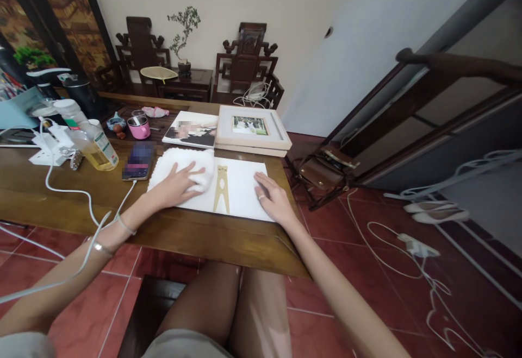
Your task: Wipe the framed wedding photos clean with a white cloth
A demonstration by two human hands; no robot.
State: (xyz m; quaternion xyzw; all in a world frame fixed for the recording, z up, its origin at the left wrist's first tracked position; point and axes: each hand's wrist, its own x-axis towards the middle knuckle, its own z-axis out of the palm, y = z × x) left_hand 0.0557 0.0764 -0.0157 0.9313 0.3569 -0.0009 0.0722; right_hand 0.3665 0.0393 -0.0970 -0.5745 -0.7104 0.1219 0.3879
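Note:
A white flat board or canvas [244, 184] lies near the table's front edge. On its middle is a gold clothespin-shaped figure [221, 187]; I cannot tell whether it is printed or a separate piece. My left hand [183, 182] rests with spread fingers on a fluffy white cloth [171, 159], which covers the board's left part. At the board's right edge lies my right hand [272, 195], its fingers stretched out over the surface and a ring on one of them. Neither hand grips anything.
Behind the board are a photo canvas [191, 130] and stacked picture frames [281, 132]. To the left are a charging phone [138, 161], an oil-like bottle [98, 149], a pink cup [139, 127] and a power strip [53, 149]. A white cable [87, 190] crosses near my left forearm.

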